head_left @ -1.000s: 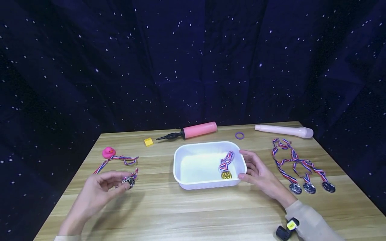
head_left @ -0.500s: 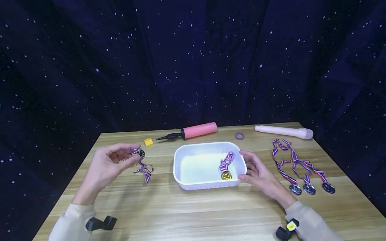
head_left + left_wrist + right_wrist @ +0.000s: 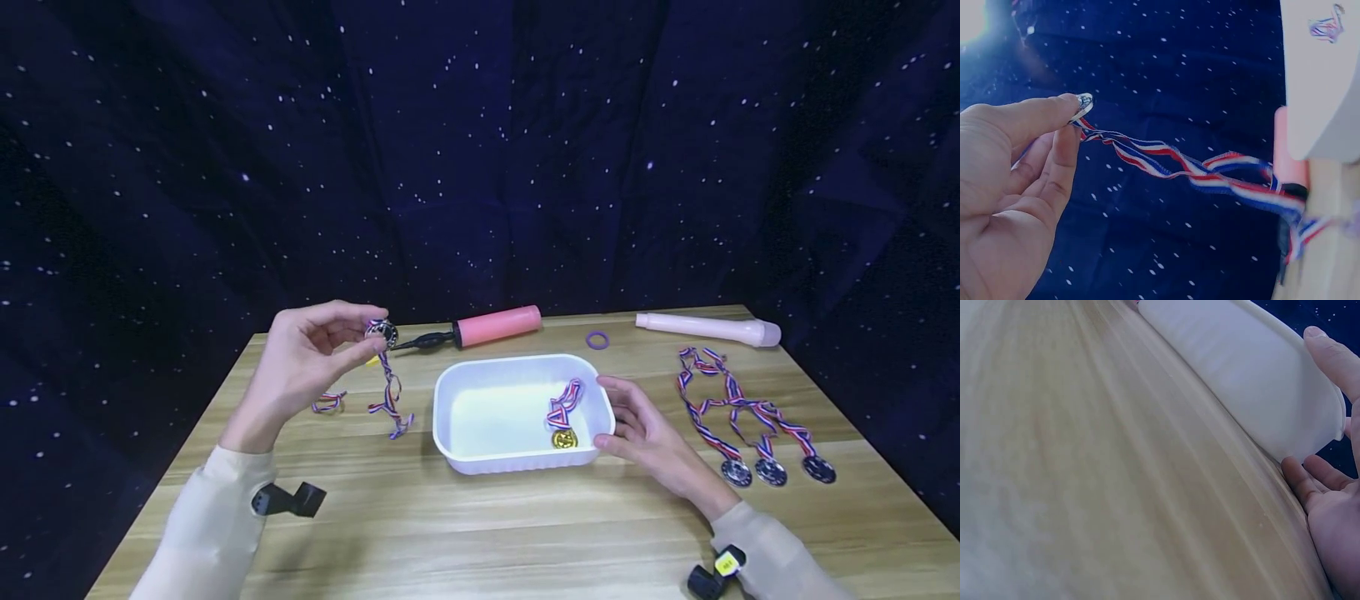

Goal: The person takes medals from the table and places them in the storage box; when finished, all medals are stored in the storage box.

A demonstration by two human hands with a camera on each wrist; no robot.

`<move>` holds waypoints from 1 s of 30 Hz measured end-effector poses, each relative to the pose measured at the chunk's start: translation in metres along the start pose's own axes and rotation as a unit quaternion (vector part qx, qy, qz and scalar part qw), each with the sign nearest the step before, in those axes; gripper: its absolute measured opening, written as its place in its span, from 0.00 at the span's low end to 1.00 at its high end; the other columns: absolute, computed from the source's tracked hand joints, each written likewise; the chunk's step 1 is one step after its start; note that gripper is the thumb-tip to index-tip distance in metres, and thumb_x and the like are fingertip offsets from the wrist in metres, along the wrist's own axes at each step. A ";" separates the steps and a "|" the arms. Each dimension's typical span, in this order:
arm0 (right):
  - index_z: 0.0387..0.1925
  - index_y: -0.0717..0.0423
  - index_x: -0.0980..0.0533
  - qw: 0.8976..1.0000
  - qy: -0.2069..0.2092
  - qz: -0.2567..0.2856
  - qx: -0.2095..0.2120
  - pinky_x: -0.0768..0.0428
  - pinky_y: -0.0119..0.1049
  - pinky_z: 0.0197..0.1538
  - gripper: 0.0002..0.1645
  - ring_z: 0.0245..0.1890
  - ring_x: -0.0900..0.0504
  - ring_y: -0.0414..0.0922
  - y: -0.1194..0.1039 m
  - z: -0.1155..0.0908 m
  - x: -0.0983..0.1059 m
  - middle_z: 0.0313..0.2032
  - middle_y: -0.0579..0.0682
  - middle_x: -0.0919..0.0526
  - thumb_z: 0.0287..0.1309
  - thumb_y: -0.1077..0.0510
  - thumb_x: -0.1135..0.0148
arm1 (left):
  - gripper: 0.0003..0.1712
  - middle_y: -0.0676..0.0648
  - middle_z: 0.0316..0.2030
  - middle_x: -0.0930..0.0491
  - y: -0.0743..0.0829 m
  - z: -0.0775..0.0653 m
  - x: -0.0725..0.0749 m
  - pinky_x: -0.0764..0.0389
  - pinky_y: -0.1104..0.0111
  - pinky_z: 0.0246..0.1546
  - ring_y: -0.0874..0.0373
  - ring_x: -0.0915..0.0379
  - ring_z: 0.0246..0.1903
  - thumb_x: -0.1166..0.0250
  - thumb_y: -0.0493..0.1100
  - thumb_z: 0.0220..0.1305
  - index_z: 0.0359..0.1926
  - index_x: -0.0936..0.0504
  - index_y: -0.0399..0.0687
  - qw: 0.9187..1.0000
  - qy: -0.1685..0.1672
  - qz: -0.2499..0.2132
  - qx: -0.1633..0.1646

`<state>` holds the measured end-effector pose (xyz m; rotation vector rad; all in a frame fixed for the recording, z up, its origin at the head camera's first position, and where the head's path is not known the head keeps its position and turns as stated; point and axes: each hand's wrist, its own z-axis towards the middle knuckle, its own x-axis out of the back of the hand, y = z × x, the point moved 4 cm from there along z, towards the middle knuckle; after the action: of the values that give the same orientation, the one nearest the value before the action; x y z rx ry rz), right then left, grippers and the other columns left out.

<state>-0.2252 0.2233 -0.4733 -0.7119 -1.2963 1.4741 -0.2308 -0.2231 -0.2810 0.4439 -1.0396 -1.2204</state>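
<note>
Pinched between the thumb and fingers of my left hand (image 3: 311,354) is a silver medal (image 3: 382,333), held up off the table at the left. Its red, white and blue ribbon (image 3: 1160,159) hangs down in a twist. My right hand (image 3: 648,429) holds the right end of a white plastic bin (image 3: 480,456), thumb at the front corner and fingers at the back one; the right wrist view shows the thumb (image 3: 1335,359) by the rim. Inside the bin, towards its right end, lies a gold medal (image 3: 564,438) with a striped ribbon.
Several silver medals (image 3: 771,472) with tangled ribbons lie at the right. Along the back are a pink balloon pump (image 3: 498,326), a purple ring (image 3: 597,340) and a pale pink toy microphone (image 3: 705,328). Another ribbon (image 3: 328,403) lies behind my left wrist.
My left hand has lifted the silver medal and carried it up, back and rightwards, its ribbon now dangling. The hand now hides the pink duck. My right hand and the bin have stayed put.
</note>
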 end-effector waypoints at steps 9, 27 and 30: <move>0.85 0.58 0.41 1.000 -0.003 -0.001 0.004 0.17 0.31 0.68 0.49 0.69 0.21 0.57 0.000 0.000 0.001 0.74 0.70 0.31 0.71 0.67 0.27 | 0.19 0.44 0.46 0.08 0.037 0.038 -0.008 0.11 0.73 0.40 0.55 0.11 0.37 0.20 0.26 0.63 0.55 0.08 0.38 0.998 0.000 -0.024 -0.065; 0.84 0.58 0.40 1.000 0.003 -0.003 0.010 0.17 0.32 0.68 0.49 0.69 0.21 0.57 0.001 0.000 0.002 0.74 0.70 0.30 0.69 0.68 0.27 | 0.19 0.44 0.48 0.07 0.060 0.081 -0.080 0.10 0.68 0.45 0.52 0.12 0.38 0.19 0.27 0.63 0.54 0.08 0.36 0.987 -0.040 -0.123 -0.098; 0.84 0.59 0.41 1.000 -0.003 -0.002 0.015 0.16 0.33 0.68 0.49 0.69 0.20 0.56 0.001 0.000 0.001 0.74 0.71 0.30 0.69 0.68 0.27 | 0.19 0.45 0.48 0.07 0.058 0.083 -0.093 0.10 0.67 0.44 0.52 0.11 0.38 0.19 0.28 0.63 0.54 0.08 0.37 0.987 -0.051 -0.120 -0.093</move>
<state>-0.2259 0.2245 -0.4740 -0.6847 -1.2768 1.4910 -0.2672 -0.0993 -0.2338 0.3713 -0.9677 -1.5555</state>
